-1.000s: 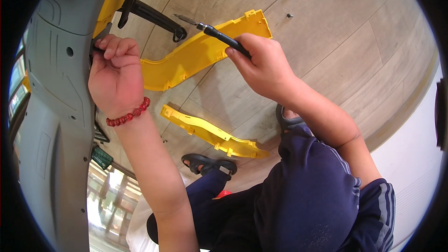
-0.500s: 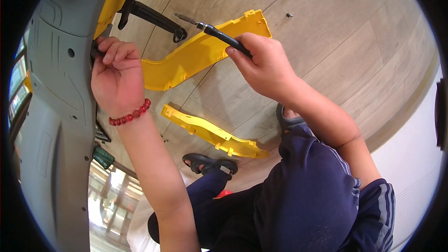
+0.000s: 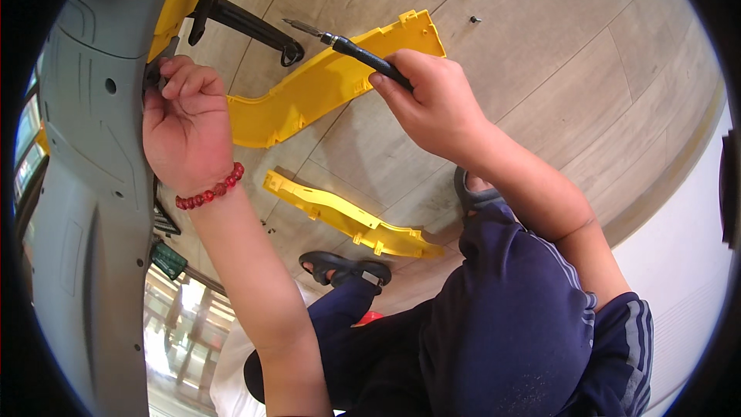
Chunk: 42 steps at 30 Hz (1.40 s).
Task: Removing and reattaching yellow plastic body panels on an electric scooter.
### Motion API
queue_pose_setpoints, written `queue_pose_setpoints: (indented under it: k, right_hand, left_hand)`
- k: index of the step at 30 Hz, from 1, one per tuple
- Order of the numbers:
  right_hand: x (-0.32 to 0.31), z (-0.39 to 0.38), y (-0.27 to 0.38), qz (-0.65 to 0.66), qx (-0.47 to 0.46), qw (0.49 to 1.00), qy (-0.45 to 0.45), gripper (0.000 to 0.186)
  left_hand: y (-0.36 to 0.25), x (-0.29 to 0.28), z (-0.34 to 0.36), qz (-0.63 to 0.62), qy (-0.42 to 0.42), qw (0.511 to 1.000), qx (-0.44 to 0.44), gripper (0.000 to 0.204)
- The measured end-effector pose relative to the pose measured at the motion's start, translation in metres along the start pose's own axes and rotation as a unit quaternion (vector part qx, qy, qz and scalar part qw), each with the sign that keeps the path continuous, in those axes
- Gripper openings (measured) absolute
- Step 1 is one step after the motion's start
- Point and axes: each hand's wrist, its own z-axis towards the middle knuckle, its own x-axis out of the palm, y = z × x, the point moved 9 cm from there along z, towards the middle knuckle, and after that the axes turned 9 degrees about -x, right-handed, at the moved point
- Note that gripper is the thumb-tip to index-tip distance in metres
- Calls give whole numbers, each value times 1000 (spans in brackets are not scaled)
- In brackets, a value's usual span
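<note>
Along the edge of a large grey molded body (image 3: 93, 131), my left hand (image 3: 185, 120) has its fingers curled at a small dark part beside a yellow panel (image 3: 174, 0); what they grip is hidden. My right hand (image 3: 428, 104) is closed on a black knurled screwdriver (image 3: 355, 52), its metal tip pointing up-left over a long yellow plastic panel (image 3: 293, 108) lying on the floor. A black bar (image 3: 247, 23) with a loop at its end sticks out from the body above my left hand.
A second, narrower yellow piece (image 3: 340, 216) lies on the wooden floor (image 3: 556, 54) below the long panel. Two small dark screws (image 3: 475, 20) lie at the top right. My sandalled foot (image 3: 343, 270) is below, and a green item (image 3: 168, 259) sits low beside the grey body.
My left hand's fingers have shifted slightly at the edge of the grey body. The whole view has moved a little; my right hand still holds the screwdriver in much the same position.
</note>
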Motion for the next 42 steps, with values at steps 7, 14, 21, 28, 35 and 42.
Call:
queue_pose_setpoints:
  k: [7,14,21,28,35,42]
  right_hand:
    - [2,0,0,0,10,1000,1,24]
    - [3,0,-1,2,3,1000,-3,24]
    - [4,-1,-4,10,15,1000,-5,23]
    - [-4,2,-3,0,19,1000,-12,21]
    - [-2,4,-10,-8,18,1000,-6,20]
    - [-18,7,-15,-23,16,999,-44,20]
  left_hand:
    - [-8,0,2,23,21,998,48,5]
    - [-3,0,0,-3,15,1000,5,9]
    - [4,-1,5,-151,81,984,-48,9]
    - [8,5,-1,22,-28,999,30,6]
    - [0,-2,1,-24,25,999,25,6]
    - [42,-24,-3,97,-15,994,-43,13]
